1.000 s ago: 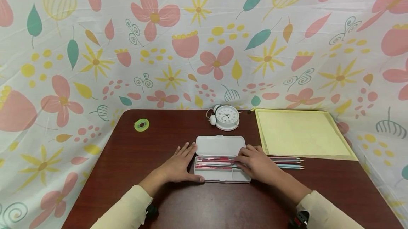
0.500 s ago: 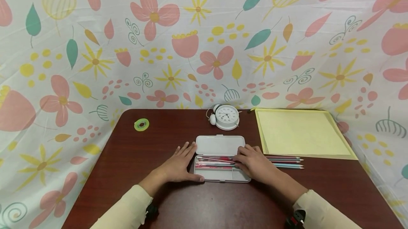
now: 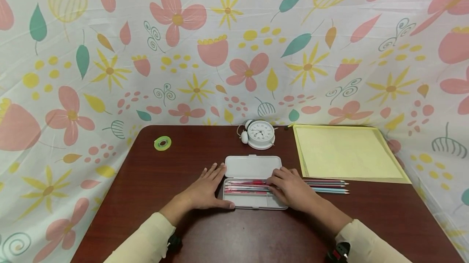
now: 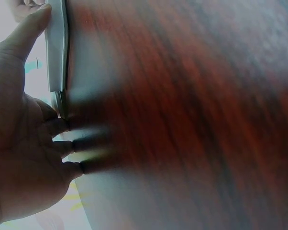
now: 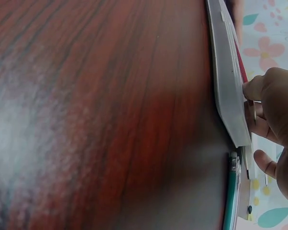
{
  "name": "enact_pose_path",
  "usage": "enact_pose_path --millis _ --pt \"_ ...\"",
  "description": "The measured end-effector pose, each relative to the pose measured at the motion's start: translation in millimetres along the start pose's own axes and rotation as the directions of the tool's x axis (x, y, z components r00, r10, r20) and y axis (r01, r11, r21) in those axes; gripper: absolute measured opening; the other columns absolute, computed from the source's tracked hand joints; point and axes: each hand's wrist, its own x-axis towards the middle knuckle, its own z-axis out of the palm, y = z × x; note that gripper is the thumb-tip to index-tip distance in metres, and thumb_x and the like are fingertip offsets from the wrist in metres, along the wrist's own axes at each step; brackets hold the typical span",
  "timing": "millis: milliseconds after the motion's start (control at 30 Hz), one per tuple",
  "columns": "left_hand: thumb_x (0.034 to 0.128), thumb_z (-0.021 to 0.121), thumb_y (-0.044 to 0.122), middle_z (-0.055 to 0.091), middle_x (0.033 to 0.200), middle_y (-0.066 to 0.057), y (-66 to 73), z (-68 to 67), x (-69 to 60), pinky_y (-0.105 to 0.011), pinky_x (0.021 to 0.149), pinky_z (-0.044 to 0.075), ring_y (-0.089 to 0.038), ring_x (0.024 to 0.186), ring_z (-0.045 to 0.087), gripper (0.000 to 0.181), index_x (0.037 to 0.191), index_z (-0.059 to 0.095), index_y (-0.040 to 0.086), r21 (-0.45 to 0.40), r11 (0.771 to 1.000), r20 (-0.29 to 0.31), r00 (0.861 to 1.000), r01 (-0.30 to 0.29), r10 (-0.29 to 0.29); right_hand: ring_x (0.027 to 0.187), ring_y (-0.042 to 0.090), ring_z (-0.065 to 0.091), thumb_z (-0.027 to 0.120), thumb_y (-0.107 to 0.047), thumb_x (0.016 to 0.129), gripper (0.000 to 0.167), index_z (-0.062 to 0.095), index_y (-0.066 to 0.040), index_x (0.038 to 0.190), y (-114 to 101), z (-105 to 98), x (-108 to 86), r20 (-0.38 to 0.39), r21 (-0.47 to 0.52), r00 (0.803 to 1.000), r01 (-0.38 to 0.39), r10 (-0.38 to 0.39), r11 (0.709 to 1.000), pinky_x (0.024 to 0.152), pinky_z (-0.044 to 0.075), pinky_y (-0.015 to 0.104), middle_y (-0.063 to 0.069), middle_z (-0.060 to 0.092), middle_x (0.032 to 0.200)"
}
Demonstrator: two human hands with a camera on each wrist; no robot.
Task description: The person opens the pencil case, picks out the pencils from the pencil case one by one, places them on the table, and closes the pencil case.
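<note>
An open white pencil case (image 3: 249, 202) lies on the table with several pencils (image 3: 242, 189) in its long compartment. My left hand (image 3: 203, 191) rests against the case's left end, fingers spread and thumb along the front edge; in the left wrist view its thumb (image 4: 36, 24) lies on the case's side. Over the right end, my right hand (image 3: 293, 189) has its fingertips down among the pencils. The right wrist view shows its thumb and fingers pinching a red pencil (image 5: 240, 62) above the case wall. The hand hides part of that pencil.
Several more pencils (image 3: 333, 191) lie on the table right of the case. Behind it stands a white alarm clock (image 3: 261, 132). A yellow mesh pouch (image 3: 348, 153) lies at back right, a green tape roll (image 3: 163, 143) at back left. Patterned cloth (image 3: 220, 51) hangs behind.
My right hand has shifted slightly left over the case. A pencil that slanted across the compartment half a second ago now lies in line with the others. My left hand has stayed put.
</note>
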Motion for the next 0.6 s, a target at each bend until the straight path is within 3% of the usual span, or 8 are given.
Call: enact_pose_path --millis 233,600 --pt "0.0887 0.075 0.081 0.014 0.187 -0.012 0.1 -0.5 0.4 -0.063 0.14 0.014 -0.038 0.175 0.009 0.131 0.178 0.015 0.008 0.005 1.0 0.001 1.0 0.001 -0.001 0.1 0.015 0.061 0.086 -0.019 0.097 0.014 0.08 -0.021 0.109 -5.8 -3.2 7.7 0.018 0.004 1.0 -0.013 0.013 1.0 0.085 0.051 0.046 -0.007 0.068 0.101" --pt "0.0882 0.076 0.08 0.016 0.187 -0.013 -0.3 0.5 0.7 -0.064 0.139 0.016 -0.039 0.175 0.011 0.131 0.178 0.017 0.006 0.016 1.0 -0.003 1.0 0.005 -0.004 0.096 0.018 0.061 0.083 -0.021 0.1 0.009 0.081 -0.019 0.108 -15.7 3.9 27.8 0.035 -0.008 0.999 0.016 -0.015 1.0 0.083 0.048 0.044 -0.004 0.069 0.1"
